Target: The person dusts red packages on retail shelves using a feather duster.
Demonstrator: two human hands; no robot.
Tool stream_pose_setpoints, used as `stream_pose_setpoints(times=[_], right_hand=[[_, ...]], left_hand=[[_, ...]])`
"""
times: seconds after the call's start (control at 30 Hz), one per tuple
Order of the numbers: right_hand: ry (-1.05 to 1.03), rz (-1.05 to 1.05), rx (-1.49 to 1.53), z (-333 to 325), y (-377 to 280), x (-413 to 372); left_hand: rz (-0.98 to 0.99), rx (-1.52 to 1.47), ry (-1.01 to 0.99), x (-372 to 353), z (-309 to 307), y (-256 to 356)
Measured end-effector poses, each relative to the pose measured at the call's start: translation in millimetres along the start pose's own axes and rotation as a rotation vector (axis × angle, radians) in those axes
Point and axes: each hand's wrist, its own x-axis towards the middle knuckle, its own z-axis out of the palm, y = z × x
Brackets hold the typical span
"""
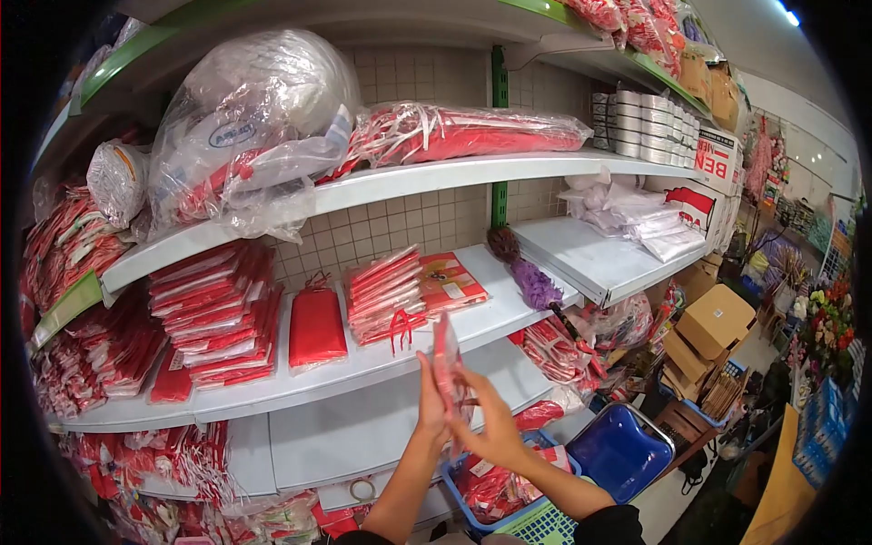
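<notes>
Between my two hands, a thin red packet in clear plastic [445,359] stands on edge in front of the middle shelf. My left hand [431,400] presses flat against its left side, fingers pointing up. From the right, my right hand [488,420] holds the packet's lower part with its fingers and thumb. Just behind the hands on the shelf lies a stack of red and white packets [383,292], with red ribbons hanging at its front. A flat red and gold packet [451,280] lies beside that stack.
Below my hands is a blue basket [574,465] of red packets. A blue tray [620,451] leans to its right. More red stacks [218,313] fill the shelf at left. A purple duster [536,285] hangs over the shelf edge. Cardboard boxes [716,320] stand at right.
</notes>
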Motion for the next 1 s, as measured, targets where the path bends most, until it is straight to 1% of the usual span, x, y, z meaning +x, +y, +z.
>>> stream_pose_setpoints(times=[0.03,0.07,0.1,0.13,0.2,0.23,0.27,0.3,0.33,0.43,0.5,0.6,0.67,0.7,0.8,0.87,0.97,1.0], right_hand=[[0.134,0.022,0.056,1,5,3],[0.193,0.076,0.07,-4,20,7],[0.252,0.131,0.086,-15,40,10],[0.311,0.185,0.101,-26,50,15],[0.378,0.134,0.248,-45,56,37],[0.388,0.253,0.339,-54,72,44],[0.398,0.374,0.428,-62,88,52],[0.409,0.408,0.583,-67,88,65],[0.403,0.413,0.593,-72,99,77],[0.32,0.411,0.664,-82,121,122],[0.269,0.398,0.686,-82,146,157],[0.057,0.367,0.474,-79,194,215],[0.143,0.26,-0.19,-69,221,227],[0.186,0.196,-0.521,-64,227,231],[0.07,-0.102,-0.569,-49,226,204],[-0.256,0.106,-0.049,-36,166,177],[-0.267,-0.064,-0.642,-23,152,144],[-0.221,-0.08,-0.654,-19,154,140]], left_hand=[[0.04,-0.043,-0.062,-4,26,18],[0.083,-0.087,-0.126,-5,40,28],[0.12,-0.03,-0.185,1,34,28],[0.116,0.028,-0.217,4,27,29],[0.108,0.145,-0.281,8,14,31],[0.136,0.215,-0.255,8,11,33],[0.178,0.316,-0.28,11,6,35],[0.221,0.416,-0.305,15,0,36],[0.264,0.515,-0.329,19,-4,37],[0.389,0.934,-0.292,24,-6,51],[0.432,1.036,-0.279,33,-9,57],[0.469,1.191,-0.304,51,-16,61],[0.489,1.336,-0.297,63,-25,53],[0.536,1.476,-0.294,66,-29,51],[0.476,1.458,-0.292,64,-27,52],[0.407,1.379,-0.271,68,-30,54],[0.331,1.28,-0.258,78,-36,57],[0.306,1.245,-0.253,80,-37,58]])
